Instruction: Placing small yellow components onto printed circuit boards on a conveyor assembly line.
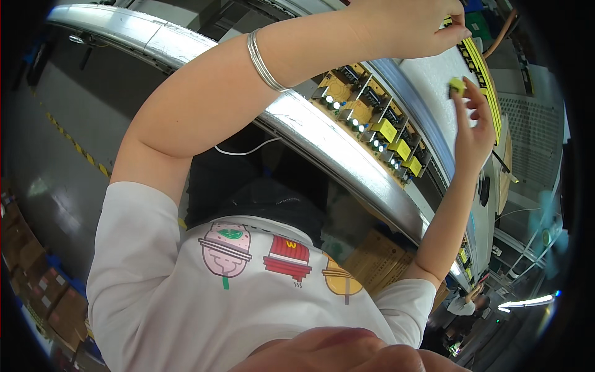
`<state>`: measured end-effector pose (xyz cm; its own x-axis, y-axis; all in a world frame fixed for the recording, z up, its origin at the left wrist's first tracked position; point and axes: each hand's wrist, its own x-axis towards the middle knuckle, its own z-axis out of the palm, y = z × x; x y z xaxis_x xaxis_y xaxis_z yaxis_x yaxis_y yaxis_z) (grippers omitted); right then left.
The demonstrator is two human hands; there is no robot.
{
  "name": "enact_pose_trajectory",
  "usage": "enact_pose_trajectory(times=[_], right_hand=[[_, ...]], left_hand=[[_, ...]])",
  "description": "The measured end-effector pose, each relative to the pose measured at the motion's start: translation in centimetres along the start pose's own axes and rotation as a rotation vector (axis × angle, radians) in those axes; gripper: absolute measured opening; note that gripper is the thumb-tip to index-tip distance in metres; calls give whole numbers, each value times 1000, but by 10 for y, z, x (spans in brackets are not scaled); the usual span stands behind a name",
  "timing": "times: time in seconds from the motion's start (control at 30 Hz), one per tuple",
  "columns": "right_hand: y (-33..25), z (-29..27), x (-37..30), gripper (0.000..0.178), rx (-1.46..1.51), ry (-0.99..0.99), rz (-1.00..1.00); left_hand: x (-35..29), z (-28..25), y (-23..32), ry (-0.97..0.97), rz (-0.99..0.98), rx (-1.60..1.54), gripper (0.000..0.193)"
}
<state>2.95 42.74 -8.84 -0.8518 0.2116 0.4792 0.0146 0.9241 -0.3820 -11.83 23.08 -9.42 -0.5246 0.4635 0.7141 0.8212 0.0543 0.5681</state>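
My right hand pinches a small yellow-and-black transformer between thumb and fingertips, above a white foam-like sheet. Reaching across the top of the view, my left hand has its thumb and fingers closed by the upper end of a row of yellow-and-black transformers. What the left fingers grip, if anything, is hidden. Nearer to me, below my left forearm, several joined circuit boards carry black capacitors, metal heat sinks and, toward the right, yellow transformers.
A shiny metal conveyor rail curves between my body and the boards. Cardboard boxes stand under it, and more boxes are stacked at lower left. Another person is farther along the line. A white cable hangs below the rail.
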Motion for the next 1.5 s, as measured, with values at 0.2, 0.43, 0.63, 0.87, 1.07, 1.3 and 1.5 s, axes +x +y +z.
enact_pose_trajectory(times=[0.2, 0.43, 0.63, 0.87, 1.07, 1.3, 1.5], right_hand=[[-71, 14, -53, 25, 257, -350, -147], [-70, 19, -61, 24, 144, -419, -212], [-79, 18, -60, 21, 78, -453, -175], [-80, 15, -61, 19, 130, -479, -77], [-83, 8, -61, 19, 92, -516, -109], [-79, 4, -61, 20, 110, -562, -58], [-65, -14, -54, 24, 224, -664, -11]], left_hand=[[9, 30, -21, 17, 71, -32, 22], [4, 15, 1, -87, -50, -41, 21], [9, 33, -15, -6, 29, -90, 22], [4, 22, -6, -24, 59, -47, 22], [3, 30, -20, 47, 284, 266, 22], [-7, 24, -6, 99, 241, 201, 22], [-11, 29, -11, 412, 601, 551, 20]])
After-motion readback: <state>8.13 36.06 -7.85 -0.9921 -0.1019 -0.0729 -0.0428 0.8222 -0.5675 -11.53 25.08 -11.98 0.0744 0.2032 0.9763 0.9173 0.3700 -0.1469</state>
